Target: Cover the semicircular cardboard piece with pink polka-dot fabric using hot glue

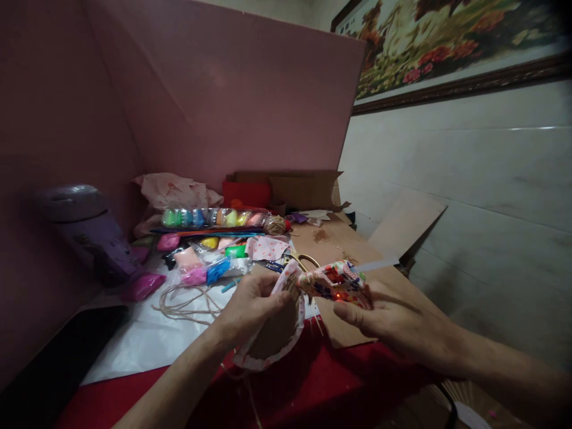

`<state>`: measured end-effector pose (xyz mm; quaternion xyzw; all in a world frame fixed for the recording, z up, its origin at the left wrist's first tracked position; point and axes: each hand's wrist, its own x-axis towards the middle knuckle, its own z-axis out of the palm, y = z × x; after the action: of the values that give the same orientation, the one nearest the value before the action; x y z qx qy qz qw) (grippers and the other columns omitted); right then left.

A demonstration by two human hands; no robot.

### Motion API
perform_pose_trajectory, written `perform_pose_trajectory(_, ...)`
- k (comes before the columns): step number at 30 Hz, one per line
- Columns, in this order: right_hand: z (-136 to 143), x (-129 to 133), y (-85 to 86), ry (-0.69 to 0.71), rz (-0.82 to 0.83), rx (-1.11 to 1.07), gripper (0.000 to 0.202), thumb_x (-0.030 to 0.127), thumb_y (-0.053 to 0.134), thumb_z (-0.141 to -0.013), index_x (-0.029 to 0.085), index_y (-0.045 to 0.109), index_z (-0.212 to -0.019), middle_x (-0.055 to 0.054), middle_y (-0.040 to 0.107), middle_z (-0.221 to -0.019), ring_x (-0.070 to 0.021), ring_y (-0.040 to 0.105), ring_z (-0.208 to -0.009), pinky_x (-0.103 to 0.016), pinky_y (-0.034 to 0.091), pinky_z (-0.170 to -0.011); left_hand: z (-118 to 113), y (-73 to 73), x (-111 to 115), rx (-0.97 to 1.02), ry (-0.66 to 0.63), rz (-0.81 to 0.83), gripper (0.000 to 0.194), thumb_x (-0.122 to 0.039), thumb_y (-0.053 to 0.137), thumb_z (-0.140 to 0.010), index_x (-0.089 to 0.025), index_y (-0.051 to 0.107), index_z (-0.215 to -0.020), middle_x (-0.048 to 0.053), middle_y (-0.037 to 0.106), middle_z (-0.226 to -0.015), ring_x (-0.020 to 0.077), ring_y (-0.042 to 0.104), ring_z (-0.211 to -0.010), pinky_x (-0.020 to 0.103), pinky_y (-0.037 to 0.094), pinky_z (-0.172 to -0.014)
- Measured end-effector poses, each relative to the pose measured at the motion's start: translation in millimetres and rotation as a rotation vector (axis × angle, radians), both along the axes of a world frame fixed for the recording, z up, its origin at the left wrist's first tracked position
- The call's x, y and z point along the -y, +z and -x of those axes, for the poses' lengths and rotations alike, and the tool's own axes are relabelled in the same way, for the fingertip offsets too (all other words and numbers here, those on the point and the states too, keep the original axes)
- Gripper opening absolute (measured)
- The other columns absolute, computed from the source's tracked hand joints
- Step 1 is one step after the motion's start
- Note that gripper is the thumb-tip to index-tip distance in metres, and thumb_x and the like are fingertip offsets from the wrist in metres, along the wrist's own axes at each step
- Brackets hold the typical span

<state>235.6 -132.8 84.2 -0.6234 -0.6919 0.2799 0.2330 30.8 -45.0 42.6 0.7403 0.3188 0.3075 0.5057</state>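
Between thumb and fingers, my left hand holds a cardboard piece whose edge is wrapped in pale fabric with red spots. My right hand is closed around a glue gun covered in a colourful floral pattern, with a small orange light lit on it. A translucent stick comes out of its back end. The gun's tip points left and is at the upper right edge of the cardboard piece; whether they touch cannot be made out. Gold-handled scissors lie just behind.
Twine lies loosely on white paper. Packets of coloured clay, a twine ball and a clay tray sit behind. A purple bottle stands left; cardboard covers the right side. Red cloth lies in front.
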Motion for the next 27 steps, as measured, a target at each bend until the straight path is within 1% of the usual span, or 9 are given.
perform_pose_trajectory(4,-1.8,-0.9,-1.3,0.053,-0.039,-0.013,0.041,0.057,0.047,-0.079,0.019,0.057,-0.067,0.002,0.045,-0.058,-0.0131,0.043,-0.057,-0.024,0.037,-0.053,0.0,-0.2,-0.7,0.010,0.019,0.005,0.026,-0.033,0.056,-0.075,-0.014,0.067,-0.089,0.005,0.064,-0.074,0.0168,0.054,-0.068,0.028,0.040,-0.061)
perform_pose_trajectory(6,-2.0,-0.6,-1.7,0.039,-0.040,-0.019,0.041,0.057,0.047,-0.079,0.019,0.058,-0.067,0.001,0.045,-0.058,-0.0135,0.044,-0.057,-0.024,0.038,-0.053,-0.4,0.4,-0.4,0.022,0.020,0.007,0.026,-0.033,0.057,-0.074,-0.014,0.067,-0.088,0.005,0.064,-0.074,0.0165,0.054,-0.067,0.028,0.040,-0.060)
perform_pose_trajectory(8,-1.9,0.2,-1.8,-0.006,-0.032,-0.018,0.043,0.059,0.047,-0.079,0.019,0.057,-0.067,0.001,0.044,-0.057,-0.0134,0.043,-0.056,-0.024,0.037,-0.051,-0.8,1.0,0.2,0.022,0.015,0.016,0.027,-0.034,0.057,-0.073,-0.013,0.067,-0.088,0.005,0.064,-0.074,0.0167,0.054,-0.068,0.027,0.040,-0.060)
perform_pose_trajectory(10,-1.0,1.0,-1.3,-0.038,-0.017,-0.016,0.044,0.060,0.046,-0.078,0.019,0.056,-0.067,0.002,0.043,-0.057,-0.0124,0.041,-0.055,-0.024,0.035,-0.049,-0.8,0.8,0.4,0.009,0.019,0.015,0.029,-0.035,0.056,-0.074,-0.013,0.066,-0.088,0.004,0.063,-0.073,0.0169,0.054,-0.068,0.027,0.040,-0.061)
perform_pose_trajectory(14,4.5,0.4,1.8,-0.043,0.009,-0.017,0.046,0.061,0.043,-0.080,0.018,0.049,-0.064,0.004,0.037,-0.055,-0.0095,0.035,-0.050,-0.022,0.030,-0.044,0.6,-3.4,-1.3,-0.022,0.006,-0.035,0.025,-0.033,0.055,-0.076,-0.012,0.066,-0.084,0.003,0.060,-0.074,0.0153,0.051,-0.069,0.026,0.038,-0.062)
perform_pose_trajectory(17,8.2,-1.6,3.8,-0.031,0.017,-0.026,0.046,0.059,0.042,-0.081,0.019,0.043,-0.060,0.005,0.032,-0.053,-0.0082,0.030,-0.046,-0.021,0.026,-0.040,2.1,-7.2,-3.0,-0.034,-0.030,-0.040,0.023,-0.031,0.054,-0.077,-0.012,0.066,-0.082,0.002,0.059,-0.073,0.0143,0.050,-0.068,0.025,0.037,-0.060)
perform_pose_trajectory(19,8.2,-2.4,3.3,-0.007,0.031,-0.032,0.044,0.057,0.042,-0.082,0.019,0.044,-0.060,0.005,0.031,-0.053,-0.0082,0.029,-0.045,-0.022,0.025,-0.040,2.8,-8.7,-3.4,-0.032,-0.038,-0.037,0.023,-0.032,0.053,-0.077,-0.013,0.066,-0.083,0.002,0.059,-0.073,0.0143,0.050,-0.069,0.025,0.037,-0.060)
perform_pose_trajectory(23,3.5,-1.3,-0.1,-0.026,-0.020,0.012,0.041,0.056,0.046,-0.081,0.019,0.052,-0.065,0.003,0.041,-0.059,-0.0103,0.039,-0.051,-0.022,0.034,-0.046,2.2,-8.1,-2.5,-0.032,-0.006,-0.058,0.026,-0.034,0.054,-0.077,-0.015,0.068,-0.087,0.004,0.062,-0.078,0.0163,0.052,-0.073,0.028,0.039,-0.065)
perform_pose_trajectory(27,-0.7,0.5,-0.3,0.023,-0.028,0.011,0.039,0.055,0.046,-0.081,0.020,0.061,-0.076,0.001,0.048,-0.061,-0.0138,0.045,-0.057,-0.024,0.039,-0.053,0.4,-4.7,-1.3,0.005,0.012,0.010,0.028,-0.035,0.056,-0.074,-0.014,0.068,-0.088,0.004,0.062,-0.073,0.0165,0.053,-0.068,0.028,0.040,-0.061)
